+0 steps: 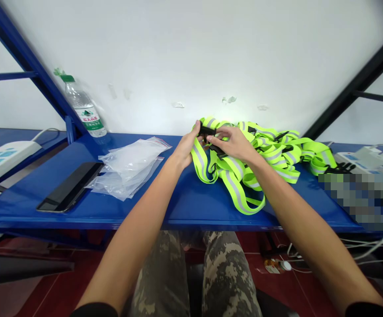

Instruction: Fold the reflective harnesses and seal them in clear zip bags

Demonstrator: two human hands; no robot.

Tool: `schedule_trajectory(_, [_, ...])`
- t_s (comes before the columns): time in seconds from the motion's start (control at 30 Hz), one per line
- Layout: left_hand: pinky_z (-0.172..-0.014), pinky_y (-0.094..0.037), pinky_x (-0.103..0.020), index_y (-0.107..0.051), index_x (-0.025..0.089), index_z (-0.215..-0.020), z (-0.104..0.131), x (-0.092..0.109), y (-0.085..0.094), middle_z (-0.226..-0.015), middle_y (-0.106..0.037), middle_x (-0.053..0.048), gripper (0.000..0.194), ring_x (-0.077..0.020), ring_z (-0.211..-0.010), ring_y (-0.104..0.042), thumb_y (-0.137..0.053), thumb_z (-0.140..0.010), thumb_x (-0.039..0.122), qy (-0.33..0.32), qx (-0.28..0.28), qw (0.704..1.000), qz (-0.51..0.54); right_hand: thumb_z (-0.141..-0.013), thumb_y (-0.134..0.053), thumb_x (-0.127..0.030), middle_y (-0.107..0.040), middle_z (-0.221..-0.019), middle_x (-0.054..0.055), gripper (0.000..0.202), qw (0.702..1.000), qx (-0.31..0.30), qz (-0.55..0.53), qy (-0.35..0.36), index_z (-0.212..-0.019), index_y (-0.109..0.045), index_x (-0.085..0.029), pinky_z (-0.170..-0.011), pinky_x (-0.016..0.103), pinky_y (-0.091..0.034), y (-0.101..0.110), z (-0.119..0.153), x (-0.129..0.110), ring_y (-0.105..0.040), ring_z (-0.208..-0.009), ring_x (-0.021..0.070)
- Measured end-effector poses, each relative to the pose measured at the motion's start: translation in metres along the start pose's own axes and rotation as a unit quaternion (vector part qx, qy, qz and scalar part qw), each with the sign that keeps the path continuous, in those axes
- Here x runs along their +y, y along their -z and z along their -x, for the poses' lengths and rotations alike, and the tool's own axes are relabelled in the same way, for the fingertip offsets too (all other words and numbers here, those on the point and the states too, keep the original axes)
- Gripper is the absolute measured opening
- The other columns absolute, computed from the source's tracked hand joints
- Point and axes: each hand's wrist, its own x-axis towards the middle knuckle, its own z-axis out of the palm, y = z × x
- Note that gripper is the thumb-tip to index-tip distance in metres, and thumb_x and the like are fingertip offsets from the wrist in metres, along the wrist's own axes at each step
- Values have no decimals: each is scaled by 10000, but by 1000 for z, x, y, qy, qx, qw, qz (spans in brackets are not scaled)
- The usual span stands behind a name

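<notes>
A heap of yellow-green reflective straps with grey stripes and black buckles lies on the blue table. At its left end, my left hand is closed on a black plastic buckle with strap attached. My right hand reaches in from the other side, its fingers bent at the same buckle and the strap below it. Another black buckle piece shows just under the right fingers. Part of the buckle is hidden by the fingers.
Clear plastic bags lie left of the straps, beside a black phone. A water bottle leans against the wall behind. Power strips stand at the left and right. A small jar lies on the red floor.
</notes>
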Motion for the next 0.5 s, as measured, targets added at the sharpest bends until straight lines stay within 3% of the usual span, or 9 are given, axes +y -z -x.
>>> schedule_trajectory(0.1, [-832, -558, -350, -653, 174, -1004, 0, -2, 1, -961, -724, -82, 402, -208, -871, -703, -685, -833, 536, -26, -19, 998, -61, -814, -649, -434, -682, -789, 54, 261, 999, 6, -37, -4, -755, -643, -179, -706, 363, -519, 2, -10, 16, -630, -770, 220])
schedule_trajectory(0.2, [-727, -530, -294, -653, 151, -948, -3, -6, 8, -875, -703, -49, 257, -149, -697, -653, -749, -745, 275, -61, 16, 983, -175, -785, -682, -413, -708, -861, 53, 227, 993, 60, -95, -21, -827, -657, -191, -730, 374, -545, 14, -23, 35, -666, -827, 229])
schedule_trajectory(0.3, [-724, -509, -298, -665, 158, -991, -8, -11, 19, -794, -681, -27, 283, -160, -676, -631, -676, -708, 148, -90, 82, 932, -340, -780, -706, -450, -701, -851, 55, 258, 982, 129, -133, -44, -853, -628, -216, -713, 395, -554, 34, -40, 50, -678, -825, 238])
schedule_trajectory(0.43, [-865, -492, -328, -671, 201, -1041, -13, -16, 27, -944, -709, -52, 311, -227, -916, -662, -655, -733, 164, -137, 176, 827, -517, -872, -650, -462, -669, -860, 56, 253, 955, 285, -76, -23, -834, -568, -225, -814, 418, -536, 71, -73, 50, -644, -856, 207])
schedule_trajectory(0.5, [-882, -489, -319, -654, 201, -1040, -16, -17, 24, -1006, -709, -62, 241, -224, -958, -659, -646, -811, 277, -148, 195, 831, -500, -930, -594, -417, -641, -882, 54, 232, 923, 384, -23, 4, -816, -538, -223, -895, 419, -512, 94, -95, 36, -625, -899, 186])
